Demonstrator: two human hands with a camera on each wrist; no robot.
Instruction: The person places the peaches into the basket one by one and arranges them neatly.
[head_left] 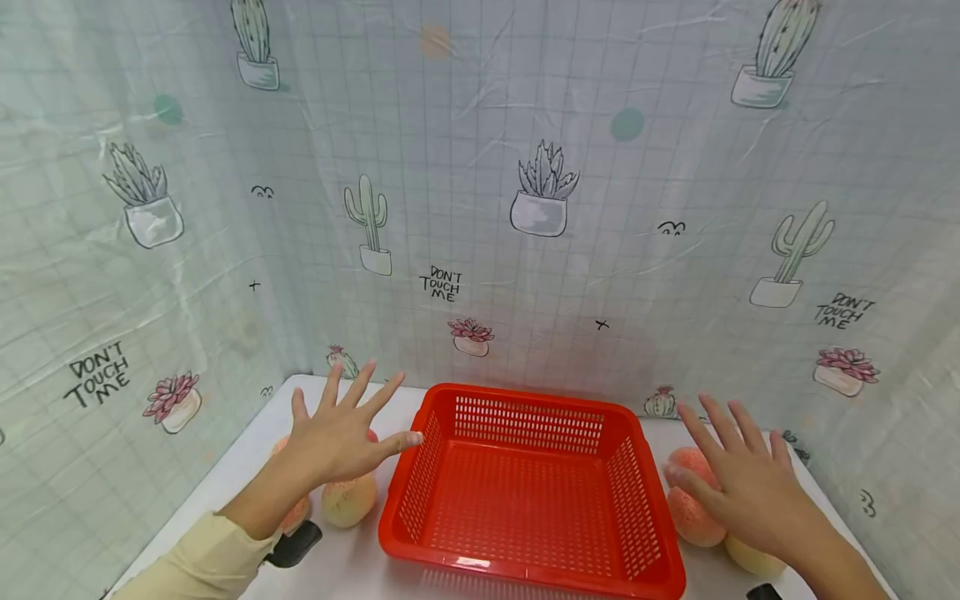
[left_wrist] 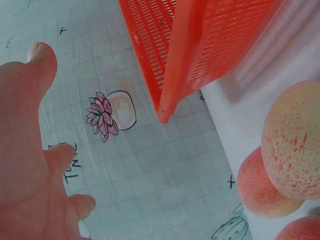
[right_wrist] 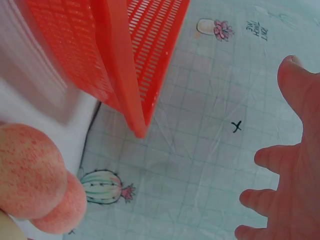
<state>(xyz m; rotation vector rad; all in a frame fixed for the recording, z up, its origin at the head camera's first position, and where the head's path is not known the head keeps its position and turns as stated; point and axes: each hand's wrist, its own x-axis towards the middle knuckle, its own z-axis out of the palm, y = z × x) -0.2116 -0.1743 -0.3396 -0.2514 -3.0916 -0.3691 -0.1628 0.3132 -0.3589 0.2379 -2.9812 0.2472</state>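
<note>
A red plastic basket (head_left: 517, 492) with slotted sides stands in the middle of the white table, with nothing inside. My left hand (head_left: 333, 442) hovers at its left with fingers spread, above several peaches, one of them a yellowish peach (head_left: 349, 500). On the other side my right hand (head_left: 750, 483) is spread the same way over more peaches, including a pinkish peach (head_left: 693, 518) beside the basket. Both hands hold nothing. In the left wrist view a speckled peach (left_wrist: 295, 140) lies near the basket; the right wrist view shows another peach (right_wrist: 30, 170). My hands partly hide the fruit.
A sheet (head_left: 487, 125) printed with cacti and a grid hangs behind the table and along both sides. The white table (head_left: 300, 400) ends at its foot. Dark wrist straps (head_left: 295, 546) sit near my wrists.
</note>
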